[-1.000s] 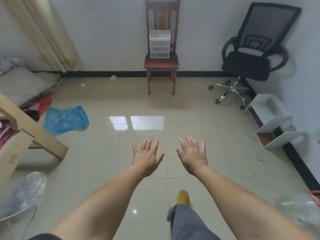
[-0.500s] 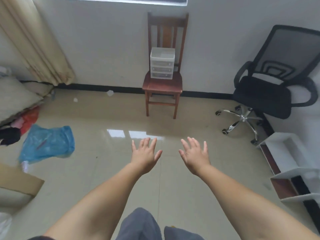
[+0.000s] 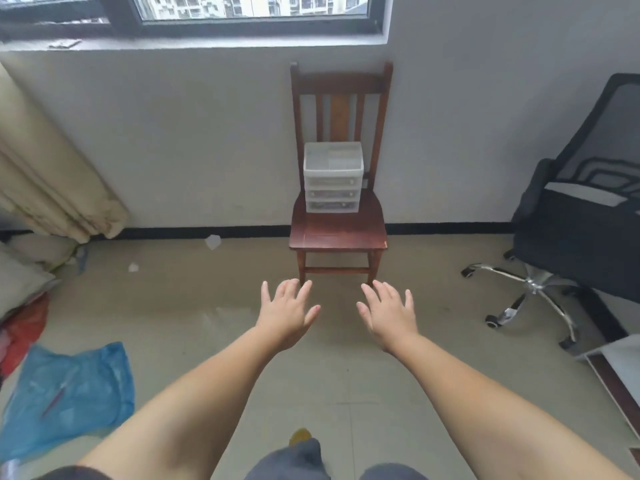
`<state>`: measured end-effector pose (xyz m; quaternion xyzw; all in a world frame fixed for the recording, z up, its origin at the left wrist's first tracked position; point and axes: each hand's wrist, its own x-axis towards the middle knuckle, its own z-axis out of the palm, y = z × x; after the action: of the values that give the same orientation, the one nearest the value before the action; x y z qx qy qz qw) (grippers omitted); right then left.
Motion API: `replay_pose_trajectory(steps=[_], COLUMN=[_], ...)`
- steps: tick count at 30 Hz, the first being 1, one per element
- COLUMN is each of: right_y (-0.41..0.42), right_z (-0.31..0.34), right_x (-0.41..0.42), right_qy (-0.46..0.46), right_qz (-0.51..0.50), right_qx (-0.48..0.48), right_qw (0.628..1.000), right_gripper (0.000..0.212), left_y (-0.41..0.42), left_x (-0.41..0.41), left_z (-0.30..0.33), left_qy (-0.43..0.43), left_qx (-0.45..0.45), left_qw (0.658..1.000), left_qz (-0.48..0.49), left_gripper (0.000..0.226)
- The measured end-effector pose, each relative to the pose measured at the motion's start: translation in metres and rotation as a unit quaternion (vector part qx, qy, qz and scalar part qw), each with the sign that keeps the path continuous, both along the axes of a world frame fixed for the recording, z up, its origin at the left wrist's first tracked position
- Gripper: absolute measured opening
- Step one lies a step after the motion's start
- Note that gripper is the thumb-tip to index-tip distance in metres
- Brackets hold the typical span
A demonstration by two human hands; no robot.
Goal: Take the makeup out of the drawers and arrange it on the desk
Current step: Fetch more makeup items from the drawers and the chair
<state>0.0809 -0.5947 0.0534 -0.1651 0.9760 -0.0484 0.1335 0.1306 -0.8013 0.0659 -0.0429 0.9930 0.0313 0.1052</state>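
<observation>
Both arms are stretched out ahead of the person, palms down, over the tiled floor. The left hand (image 3: 285,315) has its fingers spread and straight, holding nothing. The right hand (image 3: 389,315) matches it, fingers fanned out, nothing in its grasp. The two hands hang side by side with a gap between them, touching nothing.

Straight beyond the fingertips stands a brown wooden chair (image 3: 338,233) against the white wall, its front legs just past the hands in the view. On the back part of its seat sits a small translucent plastic drawer unit (image 3: 333,178), three drawers stacked, all pushed in. Something darker shows faintly through the drawer fronts, but what it is cannot be told.

Off to the right of the right hand, a black mesh office chair (image 3: 581,230) on a chrome wheeled base. Down to the left of the left arm, a crumpled blue plastic bag (image 3: 69,393) on the floor, and farther left a cream curtain (image 3: 52,174) bunched below the window (image 3: 249,8).
</observation>
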Motion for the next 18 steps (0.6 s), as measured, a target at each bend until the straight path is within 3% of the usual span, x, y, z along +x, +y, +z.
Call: replay_pose_trajectory(steps=[9,18], right_y=[-0.043,-0.076], right_z=[-0.021,-0.055], right_x=[-0.171,-0.387], right_qy=[-0.025,-0.113], right_qz=[-0.024,-0.006], right_qx=[0.005,-0.03], right_qw=[0.999,0.993], right_gripper=[0.052,0.051], left_y=[-0.051,-0.081], left_x=[-0.189,-0.393], left_z=[-0.019,-0.049], left_qy=[-0.017,-0.031], left_qx=[0.002,0.025], left_qw=[0.999,0.999], left_qz=[-0.039,0.03], left_gripper=[0.059,0.06])
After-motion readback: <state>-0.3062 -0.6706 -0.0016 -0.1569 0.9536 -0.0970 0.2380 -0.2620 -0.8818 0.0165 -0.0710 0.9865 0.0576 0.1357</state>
